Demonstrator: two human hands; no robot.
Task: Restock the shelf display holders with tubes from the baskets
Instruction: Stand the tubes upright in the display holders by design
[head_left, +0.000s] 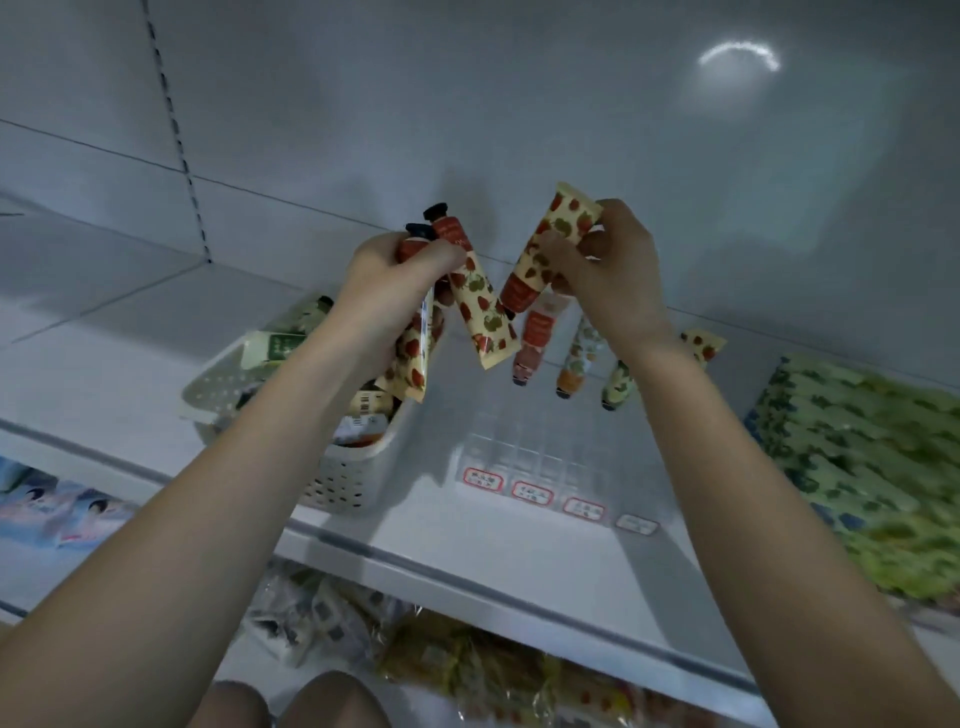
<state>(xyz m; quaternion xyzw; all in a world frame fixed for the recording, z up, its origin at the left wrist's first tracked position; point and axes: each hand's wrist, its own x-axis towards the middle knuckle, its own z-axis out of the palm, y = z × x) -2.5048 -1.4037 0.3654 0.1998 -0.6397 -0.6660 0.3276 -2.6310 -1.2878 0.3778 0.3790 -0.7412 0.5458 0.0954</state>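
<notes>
My left hand (384, 291) grips a bunch of strawberry-print tubes (480, 306) with black caps, raised above a white perforated basket (343, 475) that holds more tubes. My right hand (613, 270) holds a single strawberry-print tube (550, 241), tilted with its crimped end up. Below both hands stands a clear display holder (530, 452) with red-framed labels on its front. Three tubes (574, 358) stand cap-down in its back row, and a fourth is partly hidden behind my right wrist.
A stack of green leaf-print packets (862, 467) lies on the shelf at the right. The white shelf edge (467, 571) runs across below the holder. Bagged goods (441, 654) fill the shelf underneath, and blue packs (52, 509) sit at the left.
</notes>
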